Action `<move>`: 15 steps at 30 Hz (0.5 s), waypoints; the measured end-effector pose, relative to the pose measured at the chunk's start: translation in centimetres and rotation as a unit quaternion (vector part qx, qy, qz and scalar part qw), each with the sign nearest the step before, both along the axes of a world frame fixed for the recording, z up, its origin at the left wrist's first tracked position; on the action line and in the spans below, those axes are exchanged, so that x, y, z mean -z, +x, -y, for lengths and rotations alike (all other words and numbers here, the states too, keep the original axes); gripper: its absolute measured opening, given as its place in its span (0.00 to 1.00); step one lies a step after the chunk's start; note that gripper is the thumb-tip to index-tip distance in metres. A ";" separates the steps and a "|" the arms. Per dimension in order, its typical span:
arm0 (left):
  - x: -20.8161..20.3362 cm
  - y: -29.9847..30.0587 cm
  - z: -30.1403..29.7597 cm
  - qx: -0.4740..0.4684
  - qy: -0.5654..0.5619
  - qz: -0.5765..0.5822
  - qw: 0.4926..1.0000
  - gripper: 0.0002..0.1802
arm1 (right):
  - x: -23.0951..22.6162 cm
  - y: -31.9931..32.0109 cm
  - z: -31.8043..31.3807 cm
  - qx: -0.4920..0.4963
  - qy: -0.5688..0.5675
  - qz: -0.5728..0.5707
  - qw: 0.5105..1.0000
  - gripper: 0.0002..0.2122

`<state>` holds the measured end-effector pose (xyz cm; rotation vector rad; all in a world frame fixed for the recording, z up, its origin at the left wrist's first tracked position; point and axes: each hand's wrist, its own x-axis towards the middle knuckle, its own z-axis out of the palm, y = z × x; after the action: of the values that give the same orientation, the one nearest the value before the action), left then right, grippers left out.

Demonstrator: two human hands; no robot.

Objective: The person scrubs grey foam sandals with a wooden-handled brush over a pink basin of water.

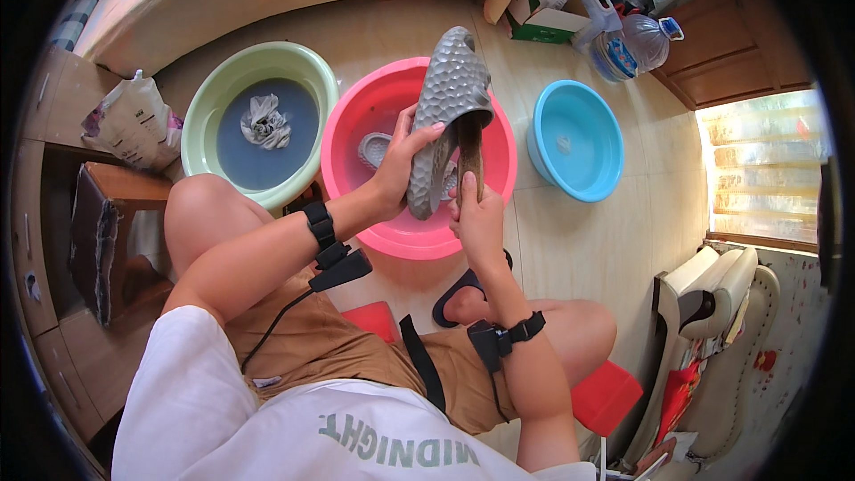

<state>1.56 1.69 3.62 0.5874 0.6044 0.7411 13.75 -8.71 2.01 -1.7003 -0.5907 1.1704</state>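
A grey dimpled slipper is held tilted over the pink basin, toe pointing away from me. My left hand grips it along its left side, thumb resting on the upper. In my right hand is the handle of a brown brush, whose far end goes into the slipper's opening and is hidden there. Water lies in the pink basin, and another light-grey slipper rests in it, partly covered by my left hand and the held slipper.
To the left, a green basin holds dark water and a greyish cloth. A blue basin stands on the right. Beyond it is a large water bottle. A wooden stool and a bag are at far left.
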 end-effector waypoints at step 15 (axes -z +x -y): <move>-0.4 -0.7 1.0 0.046 -0.016 0.009 0.999 0.31 | 0.2 0.9 -0.8 0.029 0.022 0.007 0.999 0.21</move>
<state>0.83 0.68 4.01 0.5746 0.5684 0.6487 14.66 -7.88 1.80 -1.6782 -0.5692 1.0980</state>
